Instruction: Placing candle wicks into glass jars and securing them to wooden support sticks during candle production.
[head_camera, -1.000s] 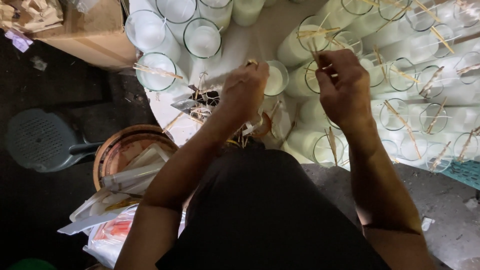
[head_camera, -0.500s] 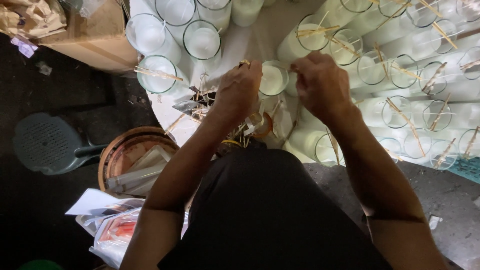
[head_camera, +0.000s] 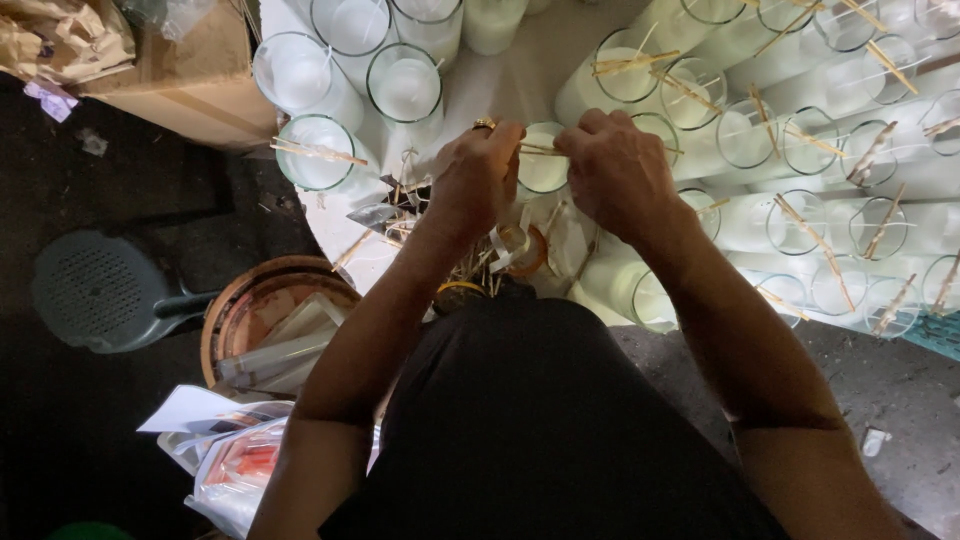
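Left hand (head_camera: 478, 178): closed, pinching one end of the thin wooden sticks (head_camera: 540, 150).
Right hand (head_camera: 612, 172): closed on the other end, apparently.
Glass jar (head_camera: 543, 172): between both hands, sticks across its rim.
Handling: sticks light, brittle; hold ends.
Change: hands now closer together.

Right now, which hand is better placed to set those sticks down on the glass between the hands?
Probably the left hand: it pinches the wooden sticks right over the glass, while the right hand sits just beside.
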